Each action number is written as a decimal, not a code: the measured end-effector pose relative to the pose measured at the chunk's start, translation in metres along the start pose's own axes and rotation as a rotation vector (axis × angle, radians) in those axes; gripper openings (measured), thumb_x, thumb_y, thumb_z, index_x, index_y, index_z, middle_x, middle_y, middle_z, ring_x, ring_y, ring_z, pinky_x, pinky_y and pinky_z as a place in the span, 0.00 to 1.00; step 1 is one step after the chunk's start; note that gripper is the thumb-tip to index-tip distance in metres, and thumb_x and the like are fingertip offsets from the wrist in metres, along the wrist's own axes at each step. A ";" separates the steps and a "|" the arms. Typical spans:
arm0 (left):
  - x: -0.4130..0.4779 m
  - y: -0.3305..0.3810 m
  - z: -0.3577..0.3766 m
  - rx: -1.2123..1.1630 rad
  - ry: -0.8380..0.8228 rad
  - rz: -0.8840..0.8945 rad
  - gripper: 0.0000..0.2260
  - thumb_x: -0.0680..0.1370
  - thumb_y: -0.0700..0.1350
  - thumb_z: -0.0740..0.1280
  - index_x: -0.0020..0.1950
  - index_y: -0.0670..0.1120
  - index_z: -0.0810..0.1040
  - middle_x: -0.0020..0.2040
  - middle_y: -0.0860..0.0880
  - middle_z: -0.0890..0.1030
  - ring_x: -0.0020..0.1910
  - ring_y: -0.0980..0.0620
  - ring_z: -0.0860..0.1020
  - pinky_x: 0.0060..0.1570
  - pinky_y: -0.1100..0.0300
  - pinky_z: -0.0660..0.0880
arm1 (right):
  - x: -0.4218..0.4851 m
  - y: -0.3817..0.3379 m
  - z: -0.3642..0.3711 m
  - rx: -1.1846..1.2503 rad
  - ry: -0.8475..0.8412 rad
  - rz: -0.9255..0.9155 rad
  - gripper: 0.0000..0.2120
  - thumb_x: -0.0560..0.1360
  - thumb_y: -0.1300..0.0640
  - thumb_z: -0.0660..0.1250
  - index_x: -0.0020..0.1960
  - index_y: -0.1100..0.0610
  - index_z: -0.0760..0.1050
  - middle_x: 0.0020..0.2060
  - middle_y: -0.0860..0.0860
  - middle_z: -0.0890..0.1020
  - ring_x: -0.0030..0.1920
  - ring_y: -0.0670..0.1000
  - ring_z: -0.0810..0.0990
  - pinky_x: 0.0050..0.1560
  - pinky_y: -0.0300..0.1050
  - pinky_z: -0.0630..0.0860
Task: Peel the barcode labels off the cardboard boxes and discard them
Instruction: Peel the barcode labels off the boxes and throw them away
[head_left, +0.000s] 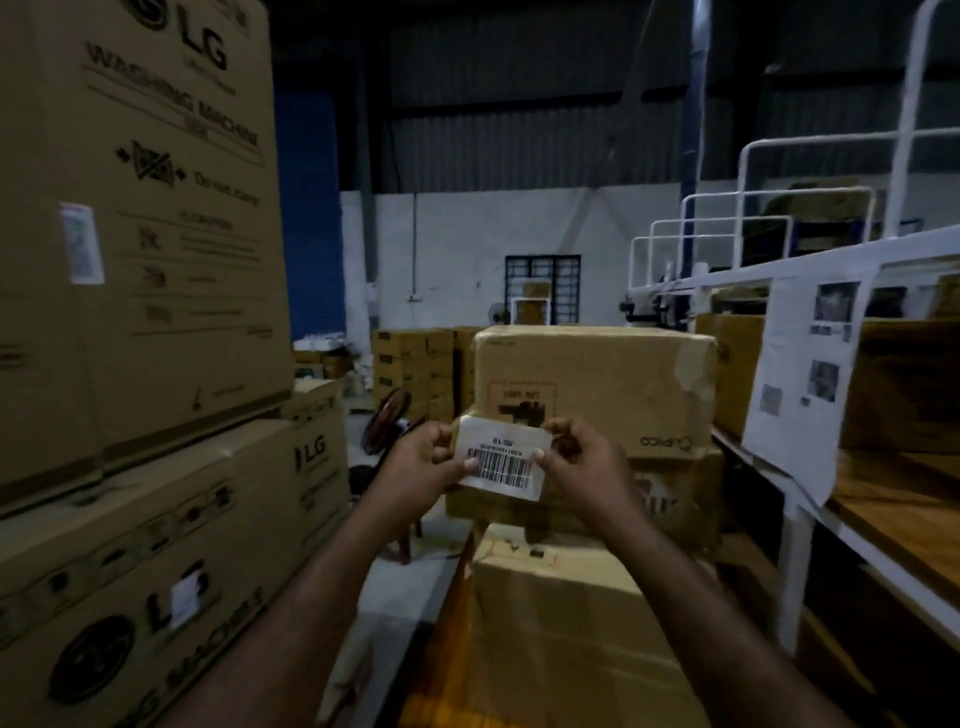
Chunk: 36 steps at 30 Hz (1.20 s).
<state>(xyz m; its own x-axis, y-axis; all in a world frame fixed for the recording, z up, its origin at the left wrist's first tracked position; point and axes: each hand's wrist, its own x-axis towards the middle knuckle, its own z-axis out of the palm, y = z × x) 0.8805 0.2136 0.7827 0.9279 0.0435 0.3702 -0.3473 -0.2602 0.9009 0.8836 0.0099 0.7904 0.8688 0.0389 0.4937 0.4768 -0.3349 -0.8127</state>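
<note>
One label (503, 460): left grip (422, 463), right grip (583, 461)

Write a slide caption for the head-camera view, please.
The left hand and right hand pinch a barcode label in front of a cardboard box.

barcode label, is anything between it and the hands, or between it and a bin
Nothing visible: the left hand and right hand pinch the barcode label at its two ends. No bin is in view.

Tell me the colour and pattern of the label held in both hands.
White label with a black barcode and small black print, clearest in the head view.
</note>
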 end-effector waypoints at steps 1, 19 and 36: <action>-0.011 -0.005 -0.008 -0.005 0.002 -0.010 0.08 0.77 0.38 0.70 0.55 0.44 0.76 0.48 0.44 0.86 0.47 0.49 0.85 0.44 0.55 0.82 | -0.003 0.002 0.008 0.012 -0.032 0.014 0.09 0.77 0.58 0.68 0.56 0.50 0.75 0.49 0.49 0.81 0.46 0.46 0.82 0.43 0.49 0.83; -0.314 -0.089 -0.194 -0.022 0.686 -0.465 0.05 0.78 0.39 0.68 0.49 0.37 0.82 0.40 0.43 0.83 0.34 0.55 0.79 0.32 0.66 0.75 | -0.179 -0.025 0.273 0.230 -0.724 0.058 0.09 0.72 0.65 0.72 0.40 0.52 0.75 0.35 0.52 0.80 0.39 0.55 0.82 0.42 0.54 0.80; -0.645 -0.230 -0.263 0.025 1.123 -1.103 0.11 0.72 0.35 0.73 0.30 0.42 0.80 0.21 0.48 0.75 0.21 0.53 0.70 0.27 0.63 0.68 | -0.478 -0.017 0.473 -0.031 -1.311 0.194 0.14 0.66 0.67 0.74 0.31 0.51 0.75 0.29 0.48 0.79 0.33 0.51 0.79 0.39 0.51 0.79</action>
<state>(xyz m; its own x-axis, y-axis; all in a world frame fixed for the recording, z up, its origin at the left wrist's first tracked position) 0.3261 0.4991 0.3968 0.1385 0.8779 -0.4584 0.4186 0.3676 0.8304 0.5236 0.4423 0.4218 0.4149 0.8569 -0.3059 0.3431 -0.4587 -0.8197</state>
